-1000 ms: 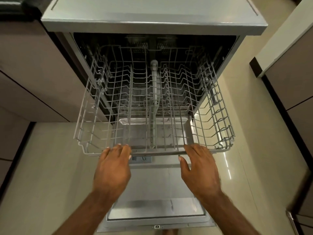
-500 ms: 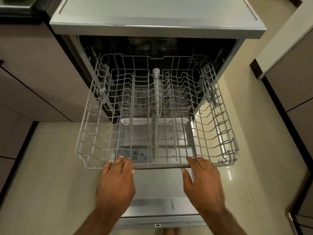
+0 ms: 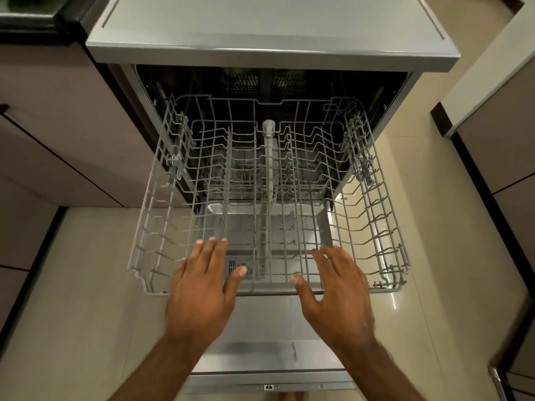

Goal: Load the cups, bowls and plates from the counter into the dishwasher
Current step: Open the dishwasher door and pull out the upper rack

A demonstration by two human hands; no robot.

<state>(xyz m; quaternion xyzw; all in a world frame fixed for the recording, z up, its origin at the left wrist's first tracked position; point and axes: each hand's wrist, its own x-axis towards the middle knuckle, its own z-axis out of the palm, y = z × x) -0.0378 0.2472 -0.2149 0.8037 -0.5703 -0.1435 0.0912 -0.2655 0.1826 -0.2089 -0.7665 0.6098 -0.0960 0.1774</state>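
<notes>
- A wire rack (image 3: 150, 227) is sticking out of the open dishwasher (image 3: 272, 33).
- The left hand (image 3: 202, 287) and right hand (image 3: 338, 287) are hovering over its front edge, fingers straight and apart.

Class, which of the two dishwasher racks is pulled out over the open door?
The upper rack, extended over the door; the lower rack sits back inside the tub, seen through its wires.

our left hand (image 3: 202, 293): palm down, fingers (image 3: 212, 253) straight and slightly spread | our right hand (image 3: 338, 290): palm down, fingers straight, thumb out | our forearms (image 3: 162, 369): bare, stretched forward side by side
</notes>
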